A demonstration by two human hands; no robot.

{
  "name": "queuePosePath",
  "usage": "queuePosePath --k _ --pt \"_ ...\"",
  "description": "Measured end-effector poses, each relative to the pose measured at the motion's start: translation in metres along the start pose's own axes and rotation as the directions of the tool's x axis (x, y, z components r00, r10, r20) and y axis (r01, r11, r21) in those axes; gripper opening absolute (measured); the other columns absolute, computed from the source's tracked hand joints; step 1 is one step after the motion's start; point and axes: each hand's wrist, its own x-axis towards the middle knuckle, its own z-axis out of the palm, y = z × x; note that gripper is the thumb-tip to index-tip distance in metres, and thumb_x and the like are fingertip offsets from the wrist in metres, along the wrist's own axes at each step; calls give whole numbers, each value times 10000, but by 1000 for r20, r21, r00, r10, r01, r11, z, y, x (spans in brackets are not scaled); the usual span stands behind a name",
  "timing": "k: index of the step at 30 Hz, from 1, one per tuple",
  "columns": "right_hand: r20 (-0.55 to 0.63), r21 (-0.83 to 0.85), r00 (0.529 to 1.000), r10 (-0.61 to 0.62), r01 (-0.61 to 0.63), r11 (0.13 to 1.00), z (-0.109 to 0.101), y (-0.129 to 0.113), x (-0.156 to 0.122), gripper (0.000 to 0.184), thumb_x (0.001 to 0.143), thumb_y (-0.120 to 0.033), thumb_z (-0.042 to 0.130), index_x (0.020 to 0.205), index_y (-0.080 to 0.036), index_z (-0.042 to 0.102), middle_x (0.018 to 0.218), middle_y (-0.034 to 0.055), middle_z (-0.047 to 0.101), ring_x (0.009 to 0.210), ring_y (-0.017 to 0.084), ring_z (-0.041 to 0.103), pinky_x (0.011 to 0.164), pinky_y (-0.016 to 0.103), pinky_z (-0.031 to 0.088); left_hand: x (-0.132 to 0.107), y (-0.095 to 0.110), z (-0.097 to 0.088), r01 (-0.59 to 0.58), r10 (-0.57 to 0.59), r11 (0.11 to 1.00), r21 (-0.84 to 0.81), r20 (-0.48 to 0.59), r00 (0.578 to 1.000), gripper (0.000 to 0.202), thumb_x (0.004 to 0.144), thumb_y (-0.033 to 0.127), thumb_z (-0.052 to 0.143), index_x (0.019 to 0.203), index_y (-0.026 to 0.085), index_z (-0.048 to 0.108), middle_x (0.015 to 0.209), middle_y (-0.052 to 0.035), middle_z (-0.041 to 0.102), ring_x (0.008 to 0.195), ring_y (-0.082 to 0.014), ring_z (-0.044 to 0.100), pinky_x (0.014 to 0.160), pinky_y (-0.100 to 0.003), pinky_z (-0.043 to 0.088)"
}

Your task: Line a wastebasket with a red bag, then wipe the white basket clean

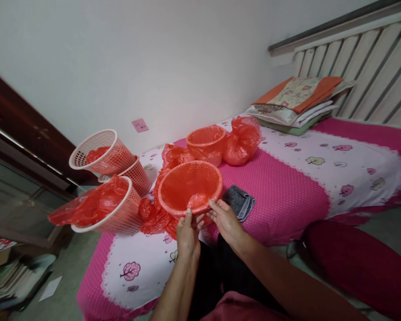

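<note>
On the bed in front of me, a round plastic basket (161, 200) is lined with a red plastic bag (183, 183) folded over its rim. My left hand (188, 234) is closed on the near rim, thumb on top and fingers below. Just to the right, my right hand (225, 219) pinches the same bag-covered rim between thumb and fingers. The bag lies loosely bunched at the basket's bottom near my hands. Behind stands another basket (205, 145) lined with a red bag. Crumpled red bags (157, 218) lie along the left side of the basket I hold.
Several pale baskets (122, 154) with red bags stand at left, one tipped sideways (132, 218). A knotted red bag (242, 140) and a folded dark cloth (239, 201) lie on the pink bed (280, 200). Folded bedding (297, 100) sits by the radiator (357, 67); a dark red stool (357, 263) is at right.
</note>
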Motion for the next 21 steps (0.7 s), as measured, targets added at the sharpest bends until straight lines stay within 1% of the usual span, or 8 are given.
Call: queuePosePath --k 3,5,7,8,11,14,17,21 --pt "38 -114 997 63 -58 992 -10 -3 -3 484 661 -543 984 866 -196 717 868 27 783 751 149 715 695 254 547 5 4 -5 -27 28 1000 8 -46 999 261 802 256 883 828 162 641 788 -49 777 707 -190 779 663 -256 561" --pt "35 -173 991 126 -118 978 -23 -9 -1 476 727 -598 932 814 -189 705 778 41 759 672 162 702 626 268 534 5 6 -8 -24 23 1000 -15 -50 998 316 778 247 895 782 182 586 711 0 730 693 -188 780 707 -273 586" --pt "-17 -143 992 127 -128 981 -35 -17 1 493 791 -633 874 724 -199 649 660 26 697 587 163 665 564 275 512 5 7 -9 -15 12 999 -39 -56 998 377 772 230 891 736 196 518 647 42 675 665 -177 772 763 -304 610" --pt "-50 -102 993 110 -114 988 -40 -21 3 492 817 -627 855 705 -204 631 644 23 682 582 166 662 561 280 517 4 8 -9 -11 8 999 -45 -62 998 397 773 220 886 725 199 492 628 55 655 646 -169 763 782 -316 617" --pt "-97 -8 991 97 -98 995 -43 -32 9 393 883 -549 820 774 -199 674 761 63 743 717 200 723 675 323 591 3 9 -6 -5 1 999 -52 -77 997 390 779 200 867 741 204 479 631 62 652 626 -164 752 786 -335 625" --pt "-87 11 990 109 -108 994 -35 -40 15 324 921 -496 792 835 -194 713 834 80 769 786 208 734 771 354 616 1 8 -4 -9 5 998 -56 -70 998 351 786 188 850 780 200 499 684 43 691 625 -162 749 766 -330 624" --pt "-50 14 996 74 -74 997 -27 -42 20 300 861 -459 864 830 -199 717 817 57 760 759 185 719 776 337 609 1 8 -4 -16 14 999 -39 -61 998 310 796 180 833 812 196 523 726 26 718 614 -152 740 726 -302 613" --pt "1 -24 998 64 -64 998 -27 -39 21 415 649 -414 1017 761 -204 677 784 18 748 711 156 698 740 312 594 6 14 -6 -21 21 1000 -8 -62 998 262 823 161 801 844 197 542 743 31 717 571 -135 716 653 -263 584"
